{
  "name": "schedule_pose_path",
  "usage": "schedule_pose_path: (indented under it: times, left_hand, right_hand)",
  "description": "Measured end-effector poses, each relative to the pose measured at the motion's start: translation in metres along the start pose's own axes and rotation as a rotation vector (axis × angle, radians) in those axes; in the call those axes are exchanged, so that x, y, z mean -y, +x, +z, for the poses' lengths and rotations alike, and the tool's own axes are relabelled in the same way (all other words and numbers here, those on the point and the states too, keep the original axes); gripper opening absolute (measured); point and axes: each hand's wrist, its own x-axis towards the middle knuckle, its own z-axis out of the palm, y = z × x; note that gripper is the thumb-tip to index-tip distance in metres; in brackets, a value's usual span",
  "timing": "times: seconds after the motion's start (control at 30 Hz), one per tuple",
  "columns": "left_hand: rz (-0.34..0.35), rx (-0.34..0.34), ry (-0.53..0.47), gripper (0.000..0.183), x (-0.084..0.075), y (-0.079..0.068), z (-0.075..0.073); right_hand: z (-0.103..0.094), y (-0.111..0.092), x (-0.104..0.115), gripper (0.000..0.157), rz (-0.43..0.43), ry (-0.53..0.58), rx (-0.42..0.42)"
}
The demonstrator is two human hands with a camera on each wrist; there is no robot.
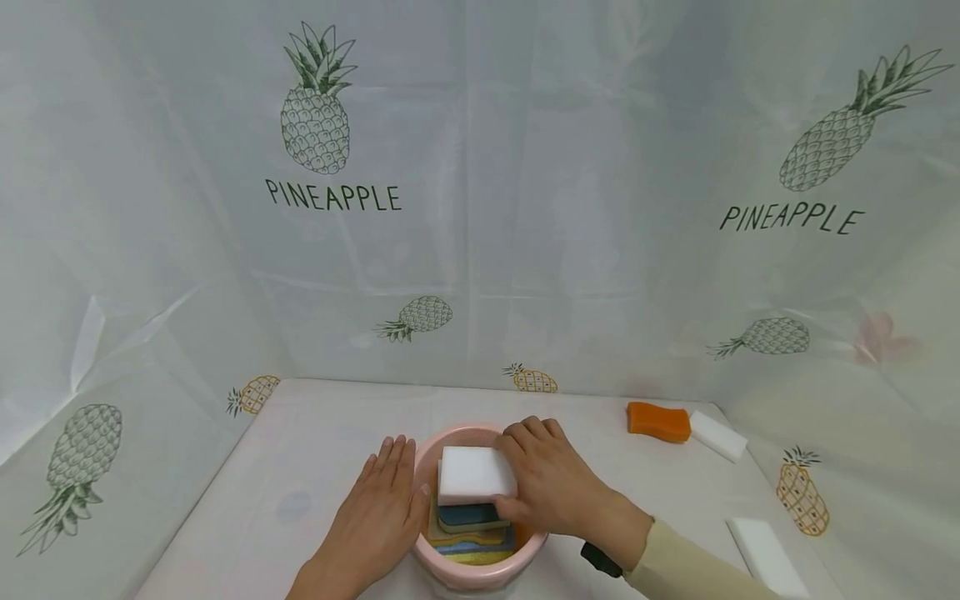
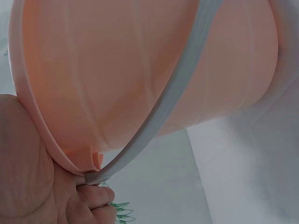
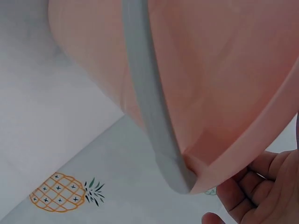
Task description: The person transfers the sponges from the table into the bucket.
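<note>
A pink bucket point(image 1: 459, 575) with a grey handle point(image 2: 156, 114) stands at the table's front, holding a stack of sponges. On top of the stack lies a white sponge point(image 1: 474, 472), which my right hand point(image 1: 557, 483) grips at its right side, over the bucket's rim. Under it are a dark blue sponge point(image 1: 471, 517) and blue and yellow ones lower down. My left hand point(image 1: 378, 508) lies with straight fingers along the bucket's left rim, touching it. In the right wrist view the right fingers point(image 3: 240, 193) show beyond the rim; the sponge is hidden there.
An orange sponge point(image 1: 658, 422) and a white sponge block point(image 1: 717, 436) lie at the table's back right. Another white block point(image 1: 767, 557) is near the right edge. A pineapple-print sheet point(image 1: 480, 208) rises behind the table and at both sides.
</note>
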Motion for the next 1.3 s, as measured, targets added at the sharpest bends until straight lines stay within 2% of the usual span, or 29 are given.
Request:
schedule_pose_path:
  times: [0.27,0.5,0.8,1.13,1.3]
  left_hand:
    - [0.009,-0.002,0.006,0.061,0.0,0.001,-0.001]
    - [0.005,-0.013,0.0,0.062,0.0,0.002,0.0]
    - [0.023,-0.037,0.015,0.061,0.001,0.001,0.002]
    - [0.016,-0.037,0.014,0.062,0.001,0.002,0.003]
    - [0.002,-0.027,0.005,0.062,0.001,0.001,0.004]
  right_hand:
    - [-0.008,-0.009,0.005,0.056,-0.057,0.02,-0.011]
    - [-0.01,-0.01,0.01,0.053,-0.09,0.037,0.048]
    - [-0.01,-0.009,0.008,0.058,-0.164,0.047,0.076]
    - [-0.007,-0.012,0.01,0.049,-0.15,0.032,0.07]
    - [-0.004,-0.016,0.01,0.043,-0.127,0.013,0.02]
